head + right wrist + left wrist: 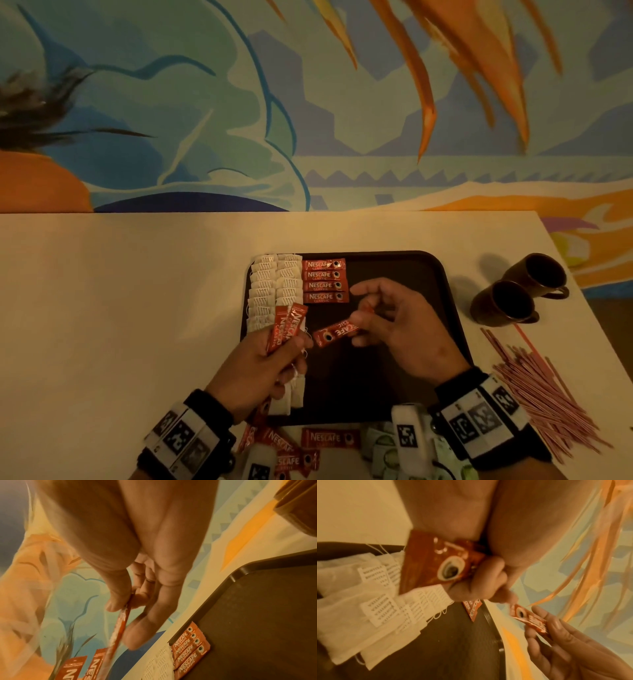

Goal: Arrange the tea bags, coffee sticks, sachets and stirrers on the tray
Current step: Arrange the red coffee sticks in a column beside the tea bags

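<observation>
A dark tray (445, 274) lies on the white table. Along its left side lie two columns of white tea bags (274, 284); beside them several red coffee sticks (324, 281) are stacked in a neat column. My left hand (270, 363) grips a small bunch of red coffee sticks (286, 325), seen close in the left wrist view (440, 562). My right hand (383, 315) hovers over the tray and pinches one coffee stick (337, 333) between thumb and fingers, edge-on in the right wrist view (120, 626). Two tea bags (291, 394) lie under my left hand.
Two dark mugs (513, 294) stand right of the tray. A heap of pink stirrers (544, 394) lies at the right. Loose coffee sticks (329, 438) and pale green sachets (380, 448) sit at the table's near edge. A painted wall rises behind.
</observation>
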A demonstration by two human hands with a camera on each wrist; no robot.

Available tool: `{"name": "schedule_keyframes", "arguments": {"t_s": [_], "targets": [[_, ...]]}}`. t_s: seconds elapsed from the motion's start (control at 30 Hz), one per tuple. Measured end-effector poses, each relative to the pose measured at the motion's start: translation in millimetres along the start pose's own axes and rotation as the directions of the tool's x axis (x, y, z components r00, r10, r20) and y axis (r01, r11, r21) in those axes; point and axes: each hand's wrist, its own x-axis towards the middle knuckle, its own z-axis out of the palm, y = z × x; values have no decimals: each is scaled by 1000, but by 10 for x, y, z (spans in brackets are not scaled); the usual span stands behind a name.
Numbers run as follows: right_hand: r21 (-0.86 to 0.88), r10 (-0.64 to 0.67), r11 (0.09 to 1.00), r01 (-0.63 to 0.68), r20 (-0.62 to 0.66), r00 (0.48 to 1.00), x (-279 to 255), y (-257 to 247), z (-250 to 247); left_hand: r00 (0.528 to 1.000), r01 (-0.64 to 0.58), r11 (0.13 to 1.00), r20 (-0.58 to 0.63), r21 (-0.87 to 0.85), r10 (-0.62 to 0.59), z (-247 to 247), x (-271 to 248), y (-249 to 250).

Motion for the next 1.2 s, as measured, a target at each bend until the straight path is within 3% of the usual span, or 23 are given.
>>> {"name": "schedule_keyframes", "arguments": {"t_s": [0.1, 0.2, 0.3, 0.4, 0.5, 0.6, 0.77, 0.87, 1.03, 1.2], "targets": [[-38, -3, 999, 6, 82, 997, -11, 11, 62, 1000, -13, 1000, -6, -20, 13, 4, 21, 5], [-136, -61, 987, 80, 145, 988, -25, 58, 205, 994, -72, 995, 88, 69, 66, 74, 0, 82], [-52, -81, 995, 86, 101, 992, -24, 112, 297, 989, -93, 994, 121, 65, 85, 100, -2, 103], [112, -55, 992, 50, 42, 998, -66, 143, 312, 995, -85, 996, 46, -21, 85, 151, 12, 99], [140, 44, 988, -63, 132, 990, -144, 193, 313, 990, -95, 982, -121, -166, 75, 240, 62, 49], [82, 99, 990, -113, 159, 982, -179, 217, 272, 986, -85, 975, -159, -206, 53, 291, 103, 37], [-59, 35, 998, -30, 78, 996, -127, 181, 106, 976, -80, 983, -214, -166, 43, 212, 178, 82], [-89, 46, 995, -41, 55, 997, -100, 163, 39, 972, -65, 989, -233, -134, 32, 188, 191, 88], [-134, 89, 987, -91, -26, 996, -40, 222, -107, 964, -22, 974, -262, -224, -38, 186, 168, 61], [-443, 176, 871, -213, -122, 977, 269, 492, -209, 933, 16, 991, -353, -131, -61, 81, 94, 0]]}}
